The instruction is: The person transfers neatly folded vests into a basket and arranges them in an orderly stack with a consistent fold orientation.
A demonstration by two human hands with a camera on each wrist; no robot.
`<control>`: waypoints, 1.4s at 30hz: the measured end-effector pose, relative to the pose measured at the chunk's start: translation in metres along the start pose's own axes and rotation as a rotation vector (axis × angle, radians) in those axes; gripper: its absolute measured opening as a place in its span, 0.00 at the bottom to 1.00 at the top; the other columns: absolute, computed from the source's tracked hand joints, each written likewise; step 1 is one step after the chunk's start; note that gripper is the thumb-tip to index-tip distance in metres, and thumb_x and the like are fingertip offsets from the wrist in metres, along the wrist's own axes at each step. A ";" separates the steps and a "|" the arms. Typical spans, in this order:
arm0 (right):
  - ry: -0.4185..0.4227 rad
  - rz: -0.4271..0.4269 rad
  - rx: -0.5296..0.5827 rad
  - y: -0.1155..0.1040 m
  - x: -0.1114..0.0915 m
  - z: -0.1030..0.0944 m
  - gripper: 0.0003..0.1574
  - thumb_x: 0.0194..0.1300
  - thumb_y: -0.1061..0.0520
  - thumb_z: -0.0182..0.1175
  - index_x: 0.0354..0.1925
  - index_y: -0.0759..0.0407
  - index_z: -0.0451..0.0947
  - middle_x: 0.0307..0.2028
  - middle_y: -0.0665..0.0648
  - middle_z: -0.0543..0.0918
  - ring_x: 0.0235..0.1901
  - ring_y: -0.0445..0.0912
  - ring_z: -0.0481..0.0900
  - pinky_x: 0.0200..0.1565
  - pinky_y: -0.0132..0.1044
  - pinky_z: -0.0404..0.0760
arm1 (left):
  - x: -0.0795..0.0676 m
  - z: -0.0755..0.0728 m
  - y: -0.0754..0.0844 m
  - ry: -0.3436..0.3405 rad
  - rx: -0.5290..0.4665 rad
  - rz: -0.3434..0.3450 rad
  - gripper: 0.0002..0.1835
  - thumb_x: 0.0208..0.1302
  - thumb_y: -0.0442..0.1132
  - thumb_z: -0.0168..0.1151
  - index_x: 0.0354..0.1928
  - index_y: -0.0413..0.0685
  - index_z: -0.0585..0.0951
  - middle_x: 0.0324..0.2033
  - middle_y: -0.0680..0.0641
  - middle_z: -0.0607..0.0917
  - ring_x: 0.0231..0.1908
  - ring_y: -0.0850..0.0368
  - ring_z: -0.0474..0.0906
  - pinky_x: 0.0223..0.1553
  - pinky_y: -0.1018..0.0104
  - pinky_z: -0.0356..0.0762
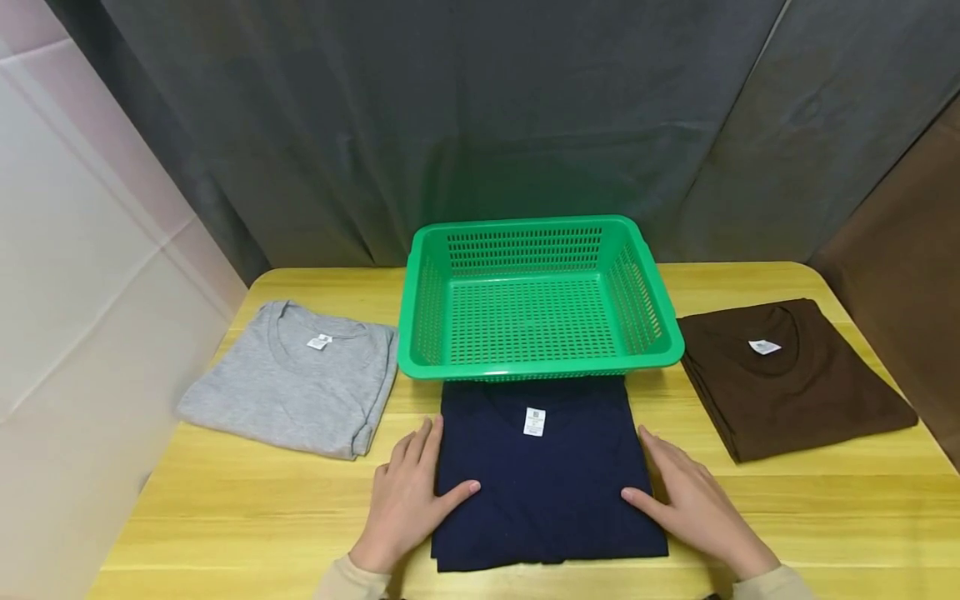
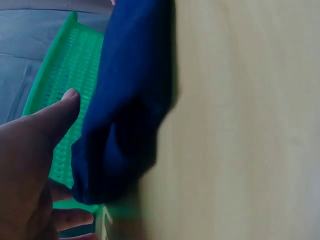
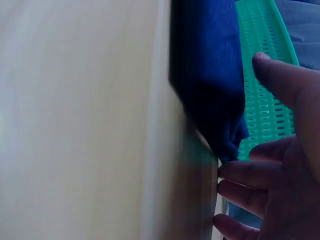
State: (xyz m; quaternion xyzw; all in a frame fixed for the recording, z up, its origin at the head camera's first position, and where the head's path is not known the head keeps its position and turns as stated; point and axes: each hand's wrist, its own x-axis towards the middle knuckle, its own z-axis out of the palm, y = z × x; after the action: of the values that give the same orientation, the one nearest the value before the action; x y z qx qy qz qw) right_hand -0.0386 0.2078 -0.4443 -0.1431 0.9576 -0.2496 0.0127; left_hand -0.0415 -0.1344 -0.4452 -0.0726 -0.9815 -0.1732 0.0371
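Note:
A folded navy T-shirt (image 1: pixel 551 492) with a white neck label lies flat on the table in front of the basket. At its left edge is my left hand (image 1: pixel 408 492), fingers extended along the side and thumb over the cloth. My right hand (image 1: pixel 686 500) mirrors it at the right edge, thumb reaching over the shirt. In the left wrist view, the shirt's folded side (image 2: pixel 130 100) shows beside the spread thumb and fingers. The right wrist view has the fingertips (image 3: pixel 230 171) down at the table by the shirt's corner (image 3: pixel 215 100). Neither hand has cloth gripped.
A green plastic basket (image 1: pixel 540 372) with slotted walls stands at the table's back middle, nothing inside it. A folded grey T-shirt (image 1: pixel 300 383) lies to the left, a folded brown T-shirt (image 1: pixel 795 383) to the right. Dark curtain (image 1: pixel 525 108) hangs behind the wooden table (image 1: pixel 247 517).

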 end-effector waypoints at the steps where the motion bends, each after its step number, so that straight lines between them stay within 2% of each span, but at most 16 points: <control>1: 0.005 -0.001 -0.001 0.000 0.001 0.001 0.49 0.56 0.37 0.59 0.65 0.64 0.57 0.58 0.66 0.69 0.56 0.59 0.67 0.49 0.58 0.67 | 0.000 0.001 0.001 -0.003 -0.007 -0.002 0.50 0.48 0.69 0.57 0.67 0.47 0.59 0.62 0.41 0.67 0.58 0.41 0.63 0.41 0.43 0.68; 6: 0.005 0.007 0.041 -0.003 0.002 0.003 0.48 0.57 0.39 0.59 0.65 0.66 0.57 0.58 0.64 0.69 0.49 0.51 0.67 0.47 0.51 0.70 | 0.001 0.004 0.006 -0.005 -0.058 0.006 0.50 0.47 0.67 0.59 0.66 0.43 0.60 0.60 0.40 0.69 0.52 0.41 0.66 0.38 0.48 0.70; 12: 0.014 -0.002 0.101 -0.006 0.003 0.005 0.45 0.58 0.45 0.61 0.65 0.65 0.57 0.58 0.65 0.69 0.55 0.57 0.66 0.51 0.54 0.69 | 0.001 0.006 0.008 0.014 -0.099 -0.003 0.48 0.47 0.62 0.63 0.64 0.38 0.61 0.57 0.38 0.70 0.49 0.43 0.67 0.37 0.50 0.70; 16: 0.020 0.010 0.114 -0.008 0.005 0.007 0.44 0.58 0.46 0.61 0.64 0.65 0.57 0.58 0.65 0.68 0.57 0.59 0.65 0.52 0.56 0.68 | 0.001 0.006 0.008 0.008 -0.142 -0.020 0.47 0.48 0.59 0.65 0.63 0.35 0.61 0.56 0.38 0.71 0.50 0.43 0.67 0.40 0.48 0.71; 23: 0.049 0.025 0.119 -0.012 0.006 0.011 0.42 0.56 0.51 0.63 0.63 0.67 0.59 0.57 0.67 0.69 0.55 0.60 0.66 0.51 0.55 0.69 | 0.003 0.003 0.008 -0.010 -0.231 -0.015 0.43 0.51 0.49 0.67 0.62 0.29 0.60 0.56 0.33 0.70 0.53 0.40 0.65 0.50 0.49 0.68; 27: 0.059 0.030 0.134 -0.014 0.007 0.012 0.42 0.55 0.52 0.64 0.62 0.67 0.60 0.56 0.68 0.69 0.56 0.60 0.65 0.52 0.55 0.68 | 0.004 0.003 0.009 -0.026 -0.273 -0.033 0.42 0.52 0.47 0.66 0.61 0.28 0.60 0.56 0.32 0.68 0.53 0.39 0.64 0.52 0.49 0.66; 32: 0.071 0.085 0.208 -0.016 0.008 0.012 0.39 0.56 0.52 0.63 0.61 0.67 0.62 0.54 0.67 0.70 0.50 0.58 0.69 0.48 0.54 0.70 | 0.005 0.004 0.011 -0.026 -0.321 -0.047 0.40 0.53 0.44 0.65 0.61 0.27 0.60 0.56 0.32 0.68 0.53 0.38 0.64 0.53 0.48 0.65; 36: 0.076 0.105 0.259 -0.015 0.009 0.011 0.39 0.56 0.53 0.63 0.61 0.67 0.61 0.53 0.67 0.71 0.50 0.57 0.70 0.47 0.53 0.71 | 0.007 0.004 0.013 -0.016 -0.348 -0.044 0.39 0.54 0.43 0.65 0.61 0.27 0.61 0.56 0.32 0.68 0.53 0.38 0.65 0.53 0.48 0.65; 42: 0.079 0.093 0.308 -0.013 0.011 0.012 0.38 0.57 0.54 0.63 0.60 0.66 0.61 0.53 0.66 0.70 0.51 0.57 0.70 0.47 0.51 0.72 | 0.008 0.007 0.013 0.028 -0.355 -0.016 0.37 0.54 0.41 0.65 0.60 0.28 0.61 0.54 0.32 0.69 0.53 0.38 0.66 0.53 0.48 0.65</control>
State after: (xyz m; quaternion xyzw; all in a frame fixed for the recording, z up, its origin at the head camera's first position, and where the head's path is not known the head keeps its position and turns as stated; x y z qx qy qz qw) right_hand -0.0446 0.1880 -0.4479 -0.0852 0.9135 -0.3978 0.0084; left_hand -0.0478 -0.1194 -0.4464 -0.0676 -0.9354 -0.3453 0.0357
